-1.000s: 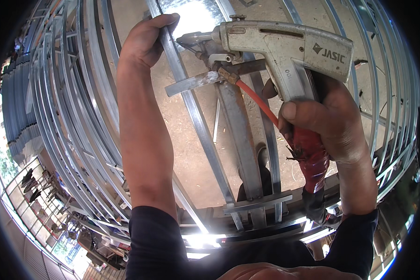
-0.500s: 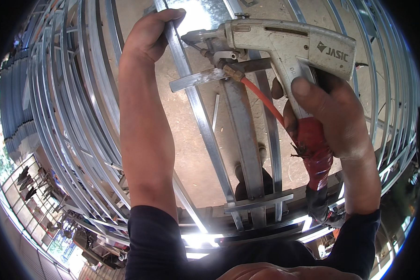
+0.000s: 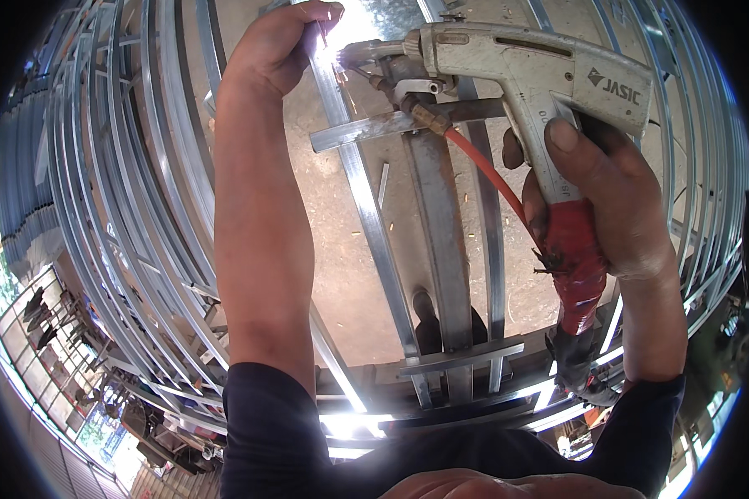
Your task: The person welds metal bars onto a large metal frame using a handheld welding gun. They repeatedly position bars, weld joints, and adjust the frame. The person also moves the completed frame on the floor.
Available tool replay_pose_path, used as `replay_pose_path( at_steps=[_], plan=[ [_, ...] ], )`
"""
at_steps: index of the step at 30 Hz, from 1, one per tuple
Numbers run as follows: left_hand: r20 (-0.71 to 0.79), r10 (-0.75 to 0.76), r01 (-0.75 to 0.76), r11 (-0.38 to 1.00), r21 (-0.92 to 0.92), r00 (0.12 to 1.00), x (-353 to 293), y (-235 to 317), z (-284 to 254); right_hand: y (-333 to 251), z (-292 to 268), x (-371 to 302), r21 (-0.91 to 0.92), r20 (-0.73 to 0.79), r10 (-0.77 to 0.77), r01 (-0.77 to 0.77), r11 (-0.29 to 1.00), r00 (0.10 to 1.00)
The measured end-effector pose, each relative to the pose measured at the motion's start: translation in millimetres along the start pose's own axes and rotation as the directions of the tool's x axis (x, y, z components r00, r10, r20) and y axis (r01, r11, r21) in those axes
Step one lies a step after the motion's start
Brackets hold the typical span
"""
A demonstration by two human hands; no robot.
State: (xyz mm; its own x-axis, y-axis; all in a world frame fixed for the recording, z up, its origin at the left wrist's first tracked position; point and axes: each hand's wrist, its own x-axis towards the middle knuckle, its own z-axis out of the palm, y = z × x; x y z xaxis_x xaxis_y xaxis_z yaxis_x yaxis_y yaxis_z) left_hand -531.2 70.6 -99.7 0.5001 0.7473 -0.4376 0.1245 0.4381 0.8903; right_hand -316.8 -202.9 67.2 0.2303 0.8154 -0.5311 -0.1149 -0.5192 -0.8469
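"One left hand (image 3: 275, 50), bare: grip?"

"Closed about the upper part of a long silver tube (image 3: 359, 179), thumb across it, contact partly lost in white glare (image 3: 356, 23)."

"One right hand (image 3: 628, 195), bare: grip?"

"Wrapped firmly round the handle of a welding gun (image 3: 528, 62): pistol-shaped, pale grey, scuffed, lower end bound in red wrapping (image 3: 572, 241)."

"Gun's location?"

"Above the metalwork, right of the left hand. Nozzle (image 3: 373, 53) points left; its tip is just beside the tube, with sparks (image 3: 341, 75) there."

"Fittings?"

"One orange hose (image 3: 489, 170), from a brass connector (image 3: 429, 118) beneath the nozzle down to the wrapping."

"Surrounding stock?"

"One broad steel beam (image 3: 439, 208), centre; one narrow bar (image 3: 488, 191) to its right; an upper crosspiece (image 3: 370, 130) and a lower crosspiece (image 3: 466, 359); many long rails (image 3: 146, 179) in rows, left."
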Motion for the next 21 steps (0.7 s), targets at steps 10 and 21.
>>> replay_pose_path(
  at_steps=[10, 21],
  plan=[
    [-0.002, 0.006, -0.006, 1.000, -0.022, 1.000, 3, -5, -15, 1, -3, 1, 0.027, 0.063, 0.008, -0.009, 1.000, 0.998],
    [0.036, 0.142, -0.143, 0.990, 0.006, 0.989, -26, 15, 32, 1, -14, 0, -0.027, 0.088, 0.013, -0.011, 1.000, 0.996]
  ],
)
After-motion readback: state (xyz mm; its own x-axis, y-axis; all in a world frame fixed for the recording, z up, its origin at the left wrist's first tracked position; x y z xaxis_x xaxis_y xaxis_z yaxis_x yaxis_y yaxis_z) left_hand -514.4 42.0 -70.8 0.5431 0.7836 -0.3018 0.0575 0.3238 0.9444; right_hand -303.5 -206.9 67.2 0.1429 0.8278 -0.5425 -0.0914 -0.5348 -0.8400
